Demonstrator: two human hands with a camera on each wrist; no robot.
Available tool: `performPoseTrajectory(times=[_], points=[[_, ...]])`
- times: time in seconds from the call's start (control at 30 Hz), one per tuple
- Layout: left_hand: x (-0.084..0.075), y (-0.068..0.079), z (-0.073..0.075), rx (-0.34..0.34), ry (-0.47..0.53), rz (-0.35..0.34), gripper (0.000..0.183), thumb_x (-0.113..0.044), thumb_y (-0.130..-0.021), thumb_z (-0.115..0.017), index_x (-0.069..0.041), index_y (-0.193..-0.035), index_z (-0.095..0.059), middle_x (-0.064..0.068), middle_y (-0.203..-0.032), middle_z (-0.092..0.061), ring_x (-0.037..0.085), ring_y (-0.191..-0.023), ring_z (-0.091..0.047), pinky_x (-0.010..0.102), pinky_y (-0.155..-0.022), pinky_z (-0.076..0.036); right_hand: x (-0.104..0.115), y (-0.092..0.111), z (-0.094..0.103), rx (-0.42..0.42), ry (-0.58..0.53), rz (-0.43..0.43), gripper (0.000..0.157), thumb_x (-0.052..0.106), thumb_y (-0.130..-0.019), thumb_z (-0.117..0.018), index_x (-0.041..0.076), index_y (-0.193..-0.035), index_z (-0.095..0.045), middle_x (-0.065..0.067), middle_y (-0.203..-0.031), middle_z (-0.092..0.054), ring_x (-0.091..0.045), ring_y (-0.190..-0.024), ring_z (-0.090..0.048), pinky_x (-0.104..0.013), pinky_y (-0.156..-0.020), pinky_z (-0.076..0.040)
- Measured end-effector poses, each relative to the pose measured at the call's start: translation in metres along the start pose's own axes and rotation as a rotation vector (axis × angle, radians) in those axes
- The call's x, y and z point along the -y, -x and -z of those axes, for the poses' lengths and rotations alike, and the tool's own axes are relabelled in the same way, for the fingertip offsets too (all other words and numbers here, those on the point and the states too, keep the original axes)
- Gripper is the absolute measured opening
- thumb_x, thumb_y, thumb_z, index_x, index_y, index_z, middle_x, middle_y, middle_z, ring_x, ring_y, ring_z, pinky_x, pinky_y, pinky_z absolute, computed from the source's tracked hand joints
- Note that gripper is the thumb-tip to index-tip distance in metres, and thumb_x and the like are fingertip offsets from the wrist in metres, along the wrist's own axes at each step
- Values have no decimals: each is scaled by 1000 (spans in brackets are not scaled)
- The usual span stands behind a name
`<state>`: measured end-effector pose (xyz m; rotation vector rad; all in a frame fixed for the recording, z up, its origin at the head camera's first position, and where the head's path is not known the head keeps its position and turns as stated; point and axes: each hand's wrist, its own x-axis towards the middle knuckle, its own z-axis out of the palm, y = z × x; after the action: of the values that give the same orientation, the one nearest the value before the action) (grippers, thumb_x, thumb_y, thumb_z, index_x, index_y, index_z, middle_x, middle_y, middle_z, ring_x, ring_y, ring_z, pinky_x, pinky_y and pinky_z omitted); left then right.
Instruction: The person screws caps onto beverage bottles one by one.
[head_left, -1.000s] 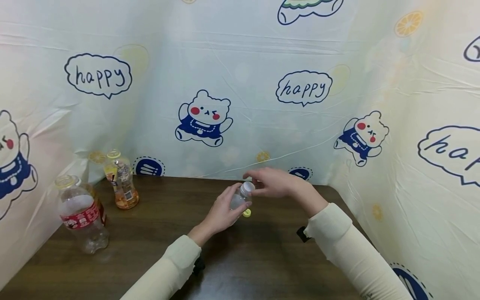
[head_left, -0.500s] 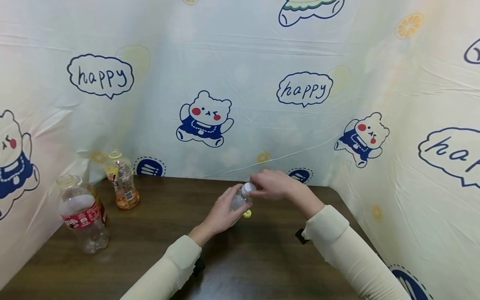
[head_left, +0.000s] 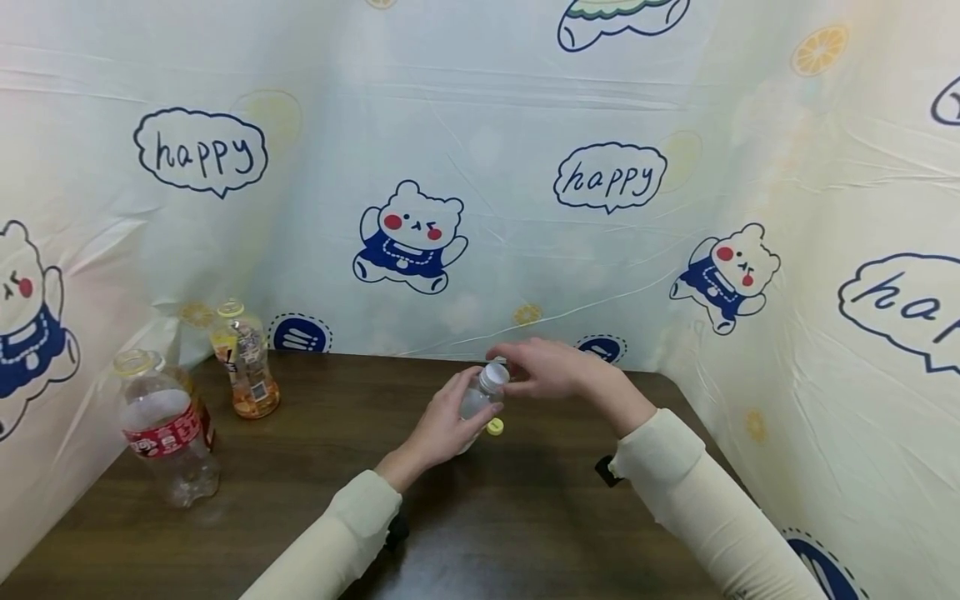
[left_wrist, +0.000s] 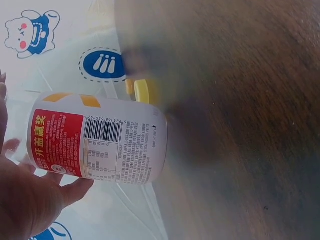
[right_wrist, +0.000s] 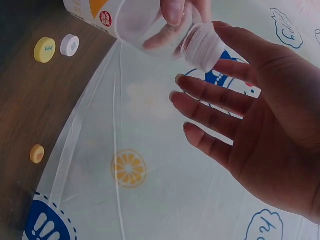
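My left hand [head_left: 442, 421] grips a clear plastic bottle [head_left: 475, 403] and holds it tilted above the table. In the left wrist view the bottle's label [left_wrist: 102, 140] shows a red panel and a barcode. A white ribbed cap [right_wrist: 204, 49] sits on the bottle's neck. At the cap is my right hand [head_left: 551, 367], its fingers spread and extended. Its thumb and index finger lie close to the cap in the right wrist view; whether they touch it I cannot tell.
Loose yellow [right_wrist: 45, 50], white [right_wrist: 70, 45] and orange caps [right_wrist: 37, 153] lie on the brown table [head_left: 337, 517]. A red-labelled bottle [head_left: 168, 433] stands left, another partly hidden behind it. Nearby is a yellow-labelled bottle [head_left: 247, 367]. A printed curtain [head_left: 510, 250] borders the table.
Half a second ago my right fingers were closed on the white cap; now they have spread and turned back. My left hand and the bottle have hardly moved.
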<state>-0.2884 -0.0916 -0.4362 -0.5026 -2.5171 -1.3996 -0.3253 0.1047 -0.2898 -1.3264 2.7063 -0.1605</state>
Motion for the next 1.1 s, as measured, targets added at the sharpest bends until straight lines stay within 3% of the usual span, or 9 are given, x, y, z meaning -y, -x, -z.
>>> performPoseTrajectory(times=[0.13,0.4,0.67,0.9,1.1], points=[[-1,0,-1,5,1,-5,63,-46,-96,-70,-26,-150,-43,0,-142,-52,24,-122,-57,55,-100,-52,1,-2,-3,7,-5,41,42,31,-98,-70,19,-138,-59,3,-122,-68,-12,-100,-63,-35,-88,-56],[-2,1,-4,15,-28,-28,62,-47,-95,-71,-27,-149,-45,-4,-136,-55,17,-114,-58,45,-94,-56,-1,-2,-6,-19,-29,61,26,26,-96,-74,19,-120,-66,8,-101,-68,-17,-87,-64,-30,-75,-53],[-2,0,-5,1,-29,-55,60,-46,-95,-72,-28,-147,-48,-6,-135,-56,14,-112,-59,39,-90,-57,-2,-2,-7,-39,54,13,26,41,-95,-73,21,-111,-67,12,-89,-66,-6,-73,-58,-26,-64,-52],[-3,1,-5,-16,-34,-66,60,-45,-95,-72,-27,-147,-48,-5,-137,-56,15,-114,-59,41,-92,-57,-2,-6,-8,-53,73,-2,26,47,-102,-60,23,-105,-68,12,-79,-63,-8,-68,-57,-27,-60,-49],[-3,0,0,-59,-23,-64,59,-44,-94,-74,-24,-144,-51,-3,-135,-58,17,-114,-60,45,-93,-56,-4,-5,-9,-97,28,0,24,39,-106,-56,20,-103,-72,11,-78,-62,-9,-66,-55,-28,-60,-49]])
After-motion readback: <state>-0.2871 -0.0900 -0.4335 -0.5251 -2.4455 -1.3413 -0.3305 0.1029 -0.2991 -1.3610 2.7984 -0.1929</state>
